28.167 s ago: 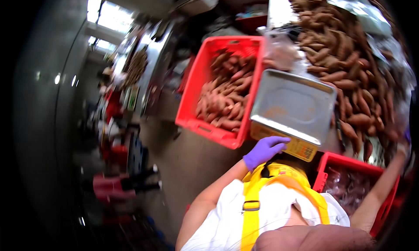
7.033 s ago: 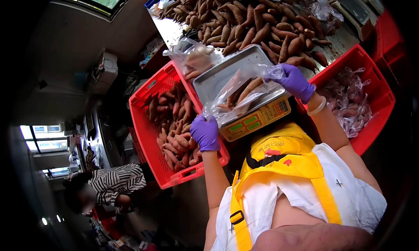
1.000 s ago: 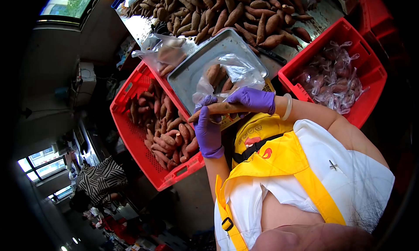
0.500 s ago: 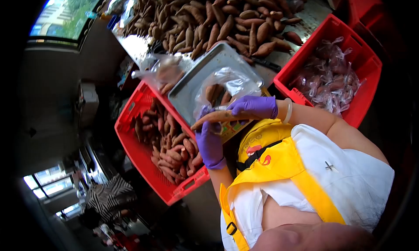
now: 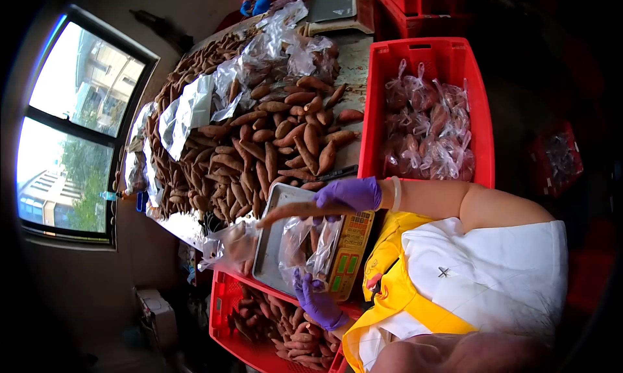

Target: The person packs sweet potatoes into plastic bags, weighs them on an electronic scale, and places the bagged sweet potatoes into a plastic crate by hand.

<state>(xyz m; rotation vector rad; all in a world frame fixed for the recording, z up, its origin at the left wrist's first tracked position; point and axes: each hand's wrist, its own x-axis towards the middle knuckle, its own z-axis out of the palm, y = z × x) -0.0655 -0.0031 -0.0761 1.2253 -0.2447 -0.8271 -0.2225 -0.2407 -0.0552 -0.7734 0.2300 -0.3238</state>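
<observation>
My right hand (image 5: pixel 349 196), in a purple glove, grips one end of a long sweet potato (image 5: pixel 285 212) held over the scale. The scale (image 5: pixel 355 236) has a metal tray (image 5: pixel 267 259) and a yellow panel with green displays. On the tray lies a clear plastic bag (image 5: pixel 291 249) with sweet potatoes inside. At the near edge of this bag, my gloved left hand (image 5: pixel 319 303) pinches the plastic between its fingers. Another clear bag (image 5: pixel 237 242) with contents sits beside the tray.
Many loose sweet potatoes (image 5: pixel 240 172) cover the table, with plastic bags (image 5: pixel 195 107) on top. A red crate (image 5: pixel 480 107) holds filled, tied bags; another red crate (image 5: pixel 220 308) holds loose sweet potatoes. A second scale (image 5: pixel 334 8) stands at the far end, near a person's blue-gloved hands (image 5: pixel 254 7).
My left hand has let go of the sweet potato and moved down to the bag. My right hand has carried the sweet potato over the tray. The view has turned.
</observation>
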